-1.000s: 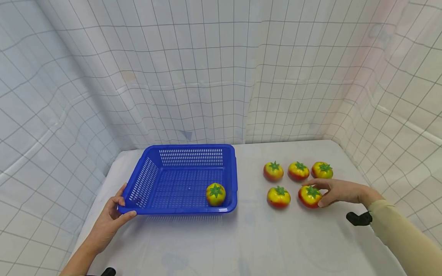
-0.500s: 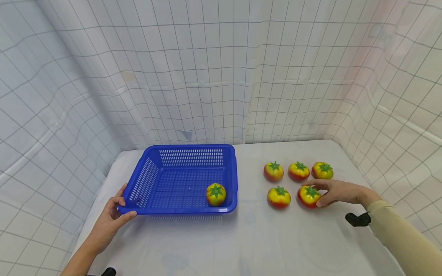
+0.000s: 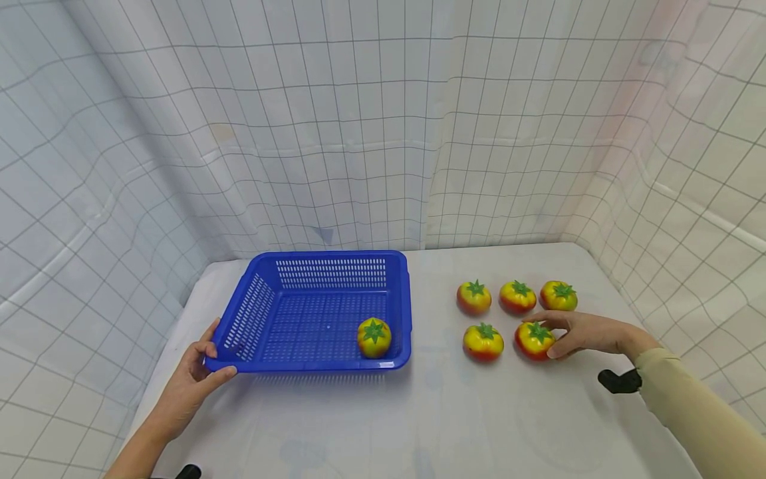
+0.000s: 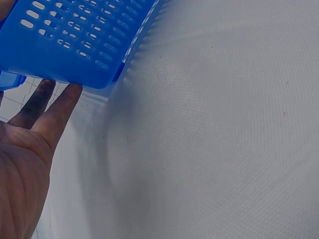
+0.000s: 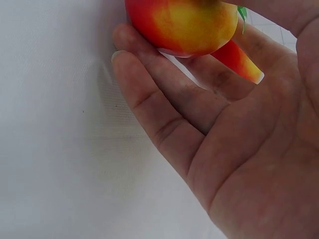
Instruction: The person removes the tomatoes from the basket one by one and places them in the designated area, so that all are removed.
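My right hand (image 3: pixel 589 332) curves round a red-and-yellow toy tomato (image 3: pixel 532 340) with a green star-shaped top, thumb on the near side and fingers behind. The right wrist view shows the tomato (image 5: pixel 184 22) above the fingers, close to the cloth. At the left, my left hand (image 3: pixel 182 389) holds the front left corner of a blue plastic basket (image 3: pixel 317 366), thumb at the front rim. From below, fingertips (image 4: pixel 75 88) meet the basket's edge in the left wrist view. One toy tomato (image 3: pixel 374 339) lies inside, at the basket's front right.
Beside the held one lies another toy tomato (image 3: pixel 483 343). Behind them is a row of three: a left tomato (image 3: pixel 473 299), a middle tomato (image 3: pixel 517 298) and a right tomato (image 3: pixel 558 297). White cloth (image 3: pixel 419 426) covers the table; checked curtains (image 3: pixel 383 133) surround it.
The right hand and its tomato have shifted very slightly left. The left hand, the basket and the other tomatoes stay where they were.
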`<state>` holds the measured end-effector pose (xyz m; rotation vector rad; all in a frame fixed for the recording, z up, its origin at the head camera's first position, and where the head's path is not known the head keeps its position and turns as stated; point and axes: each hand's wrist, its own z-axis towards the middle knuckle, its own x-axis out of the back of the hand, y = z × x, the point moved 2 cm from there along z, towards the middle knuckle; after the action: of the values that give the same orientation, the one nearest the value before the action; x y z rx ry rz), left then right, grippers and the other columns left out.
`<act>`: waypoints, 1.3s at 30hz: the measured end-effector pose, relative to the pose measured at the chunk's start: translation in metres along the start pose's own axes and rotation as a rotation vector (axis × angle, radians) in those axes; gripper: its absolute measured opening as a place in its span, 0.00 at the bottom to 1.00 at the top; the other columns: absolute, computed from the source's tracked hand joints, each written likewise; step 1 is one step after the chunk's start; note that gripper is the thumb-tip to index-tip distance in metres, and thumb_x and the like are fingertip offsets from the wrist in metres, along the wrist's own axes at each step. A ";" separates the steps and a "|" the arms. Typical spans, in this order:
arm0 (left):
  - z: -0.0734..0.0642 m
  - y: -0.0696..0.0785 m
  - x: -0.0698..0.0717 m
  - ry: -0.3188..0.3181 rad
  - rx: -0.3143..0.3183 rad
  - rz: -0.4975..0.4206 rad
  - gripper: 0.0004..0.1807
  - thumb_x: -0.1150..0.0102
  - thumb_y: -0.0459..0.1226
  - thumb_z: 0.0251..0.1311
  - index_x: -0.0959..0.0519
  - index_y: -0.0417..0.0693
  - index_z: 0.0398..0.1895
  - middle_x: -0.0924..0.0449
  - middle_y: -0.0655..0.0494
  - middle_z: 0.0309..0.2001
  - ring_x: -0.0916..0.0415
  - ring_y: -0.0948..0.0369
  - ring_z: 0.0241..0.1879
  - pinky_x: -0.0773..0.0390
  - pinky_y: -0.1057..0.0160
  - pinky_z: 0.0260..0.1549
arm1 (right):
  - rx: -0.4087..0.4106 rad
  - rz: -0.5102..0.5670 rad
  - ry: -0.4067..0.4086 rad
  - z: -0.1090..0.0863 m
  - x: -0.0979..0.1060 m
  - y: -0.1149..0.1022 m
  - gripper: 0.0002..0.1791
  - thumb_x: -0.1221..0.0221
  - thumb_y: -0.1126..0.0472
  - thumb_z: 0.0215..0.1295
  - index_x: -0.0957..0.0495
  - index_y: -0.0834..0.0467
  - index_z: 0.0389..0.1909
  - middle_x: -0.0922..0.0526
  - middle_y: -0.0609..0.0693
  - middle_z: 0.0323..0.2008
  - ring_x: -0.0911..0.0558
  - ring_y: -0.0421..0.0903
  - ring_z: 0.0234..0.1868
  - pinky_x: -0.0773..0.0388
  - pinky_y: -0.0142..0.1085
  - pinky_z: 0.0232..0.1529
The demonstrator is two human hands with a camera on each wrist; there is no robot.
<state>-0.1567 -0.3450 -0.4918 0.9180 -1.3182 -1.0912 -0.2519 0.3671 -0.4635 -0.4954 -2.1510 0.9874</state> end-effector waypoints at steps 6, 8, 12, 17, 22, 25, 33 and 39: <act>0.000 -0.001 0.001 -0.005 -0.006 0.006 0.18 0.42 0.30 0.72 0.42 0.47 0.51 0.67 0.60 0.84 0.57 0.26 0.72 0.26 0.78 0.51 | 0.018 0.050 -0.012 0.001 -0.001 0.002 0.40 0.31 0.58 0.63 0.36 0.51 0.76 0.46 0.73 0.74 0.47 0.74 0.75 0.22 0.46 0.59; 0.000 -0.001 0.001 -0.004 -0.007 0.005 0.18 0.42 0.30 0.72 0.42 0.47 0.51 0.67 0.60 0.84 0.57 0.26 0.72 0.26 0.78 0.51 | 0.016 0.048 -0.011 0.001 0.000 0.002 0.40 0.31 0.58 0.63 0.36 0.51 0.76 0.46 0.73 0.75 0.47 0.74 0.75 0.21 0.45 0.58; 0.001 -0.001 0.001 -0.004 -0.005 -0.005 0.18 0.42 0.30 0.72 0.41 0.48 0.51 0.67 0.60 0.84 0.59 0.26 0.73 0.26 0.78 0.51 | 0.005 0.036 -0.011 0.000 0.000 0.001 0.40 0.31 0.57 0.64 0.36 0.51 0.76 0.46 0.73 0.75 0.46 0.74 0.75 0.22 0.47 0.59; 0.001 -0.001 0.001 -0.006 -0.004 -0.016 0.18 0.42 0.29 0.72 0.41 0.48 0.51 0.68 0.60 0.84 0.59 0.26 0.73 0.27 0.78 0.51 | -0.001 0.030 -0.009 0.000 -0.001 0.001 0.40 0.32 0.57 0.64 0.36 0.51 0.76 0.45 0.72 0.74 0.45 0.74 0.74 0.23 0.48 0.60; 0.000 -0.001 0.001 -0.005 -0.003 -0.004 0.18 0.42 0.30 0.72 0.42 0.47 0.51 0.67 0.60 0.84 0.58 0.26 0.72 0.26 0.78 0.51 | 0.012 0.040 -0.006 0.000 -0.001 0.001 0.40 0.31 0.58 0.64 0.35 0.52 0.76 0.45 0.73 0.74 0.44 0.74 0.74 0.22 0.46 0.59; 0.000 0.000 0.001 -0.007 -0.003 0.000 0.18 0.42 0.30 0.72 0.42 0.47 0.51 0.67 0.60 0.84 0.57 0.25 0.71 0.26 0.78 0.51 | 0.015 0.043 -0.005 0.000 -0.002 0.001 0.40 0.31 0.58 0.64 0.36 0.52 0.76 0.45 0.73 0.74 0.44 0.73 0.74 0.22 0.46 0.59; 0.000 -0.001 0.001 -0.009 0.000 0.000 0.18 0.42 0.30 0.72 0.42 0.47 0.51 0.67 0.60 0.84 0.56 0.26 0.71 0.26 0.78 0.51 | 0.005 0.020 0.005 0.002 -0.002 0.002 0.40 0.31 0.57 0.63 0.34 0.50 0.75 0.42 0.70 0.73 0.43 0.74 0.73 0.23 0.48 0.60; 0.000 -0.001 0.001 -0.008 0.001 -0.001 0.18 0.42 0.30 0.72 0.42 0.47 0.51 0.67 0.60 0.84 0.54 0.28 0.70 0.25 0.77 0.51 | -0.003 0.032 -0.001 0.003 -0.003 0.004 0.40 0.31 0.57 0.63 0.35 0.51 0.76 0.42 0.70 0.73 0.37 0.68 0.72 0.22 0.46 0.59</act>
<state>-0.1565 -0.3462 -0.4922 0.9157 -1.3246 -1.0959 -0.2520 0.3665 -0.4689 -0.5324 -2.1516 1.0022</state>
